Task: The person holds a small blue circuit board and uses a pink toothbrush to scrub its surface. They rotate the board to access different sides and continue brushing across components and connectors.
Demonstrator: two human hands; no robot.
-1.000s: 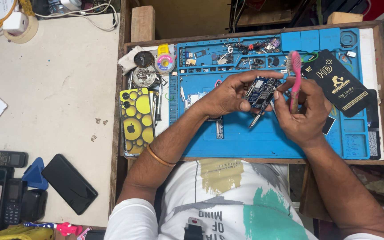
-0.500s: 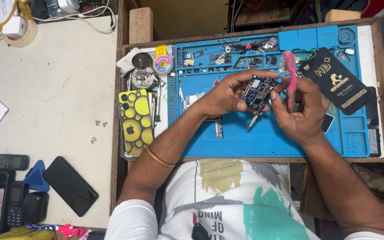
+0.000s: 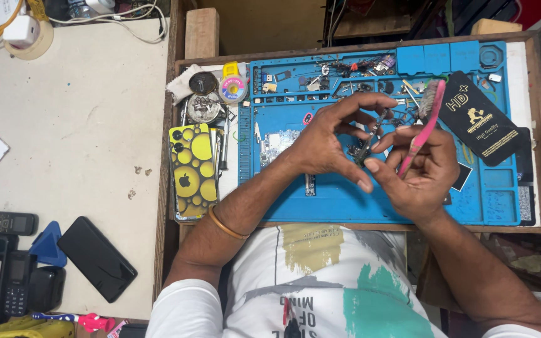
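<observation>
Head view: your left hand [image 3: 324, 141] is pinching a small dark circuit board [image 3: 363, 149] edge-on; your right hand [image 3: 422, 170] is gripping a pink-handled brush [image 3: 422, 125].

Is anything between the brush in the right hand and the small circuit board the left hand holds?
Nothing visible. The left hand pinches the small circuit board above the blue mat; the right hand grips the pink brush right beside it, bristles raised clear.
</observation>
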